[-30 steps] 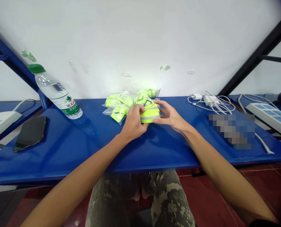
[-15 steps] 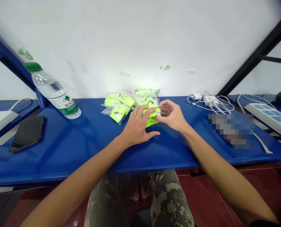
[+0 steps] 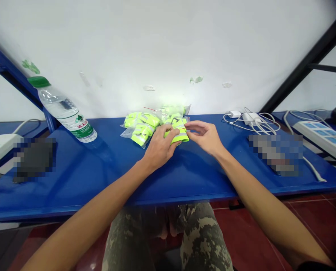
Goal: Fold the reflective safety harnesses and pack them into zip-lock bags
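A folded neon-yellow reflective band (image 3: 182, 136) with silvery strips and a dark marking lies between my two hands. My left hand (image 3: 160, 147) is closed on its left side, thumb below and fingers across the top. The fingertips and thumb of my right hand (image 3: 206, 136) pinch at its right edge. Just left of my left hand sits a clear plastic bag with similar yellow bands (image 3: 141, 128). Behind the band is another clear bag with yellow pieces (image 3: 172, 110), partly covered by it.
A water bottle (image 3: 69, 113) with a green cap stands at the left, near a blurred dark object (image 3: 35, 158). White chargers and cables (image 3: 252, 119) lie at the back right, beside another blurred item (image 3: 275, 154). Power strips (image 3: 323, 135) flank the blue table (image 3: 185, 184).
My left thumb has moved from sticking out over the table to gripping the band's lower side. The band looks flatter, and my right fingers have shifted down along its right edge.
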The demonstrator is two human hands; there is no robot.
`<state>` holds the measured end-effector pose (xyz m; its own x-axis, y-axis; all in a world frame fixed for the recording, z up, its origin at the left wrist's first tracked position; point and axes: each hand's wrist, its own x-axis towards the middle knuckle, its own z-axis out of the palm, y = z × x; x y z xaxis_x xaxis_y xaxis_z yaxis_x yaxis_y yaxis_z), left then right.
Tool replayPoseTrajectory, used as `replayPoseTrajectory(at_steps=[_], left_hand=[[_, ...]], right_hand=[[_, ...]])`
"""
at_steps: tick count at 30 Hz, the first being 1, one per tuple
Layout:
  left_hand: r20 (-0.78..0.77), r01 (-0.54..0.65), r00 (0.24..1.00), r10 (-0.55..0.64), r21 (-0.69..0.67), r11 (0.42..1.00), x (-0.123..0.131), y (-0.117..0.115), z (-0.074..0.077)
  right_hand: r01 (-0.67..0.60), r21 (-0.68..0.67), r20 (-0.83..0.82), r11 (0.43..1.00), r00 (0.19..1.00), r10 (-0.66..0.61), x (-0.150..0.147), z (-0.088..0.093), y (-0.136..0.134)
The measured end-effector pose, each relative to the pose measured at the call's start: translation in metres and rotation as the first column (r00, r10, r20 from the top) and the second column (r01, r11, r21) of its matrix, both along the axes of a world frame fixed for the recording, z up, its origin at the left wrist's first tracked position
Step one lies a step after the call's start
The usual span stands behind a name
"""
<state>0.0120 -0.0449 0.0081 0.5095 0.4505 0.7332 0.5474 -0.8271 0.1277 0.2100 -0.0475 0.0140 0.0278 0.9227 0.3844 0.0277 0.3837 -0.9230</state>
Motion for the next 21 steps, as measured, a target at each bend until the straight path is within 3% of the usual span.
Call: replayPoseTrajectory(at_steps=[5,9,18,21], left_hand=[[-0.083,-0.034,0.996,0.035,0.008,0.999,0.001,-0.001,-0.003],[-0.060,-0.034,0.998,0.034,0.009,0.999,0.002,0.001,-0.003],[0.140,-0.211,0.968,0.208,0.005,0.977,-0.001,0.014,0.001],[0.154,-0.146,0.975,0.159,-0.096,0.985,0.001,0.011,0.003]], right_hand=[[0.064,0.049,0.076,0.997,0.995,-0.067,-0.007,-0.002,-0.003],[0.074,0.107,0.093,0.992,0.992,-0.084,-0.010,0.000,-0.007],[-0.129,0.111,0.065,0.985,0.990,0.122,-0.031,0.004,-0.023],[-0.065,0.088,0.009,0.994,0.998,0.064,-0.029,0.004,-0.021]])
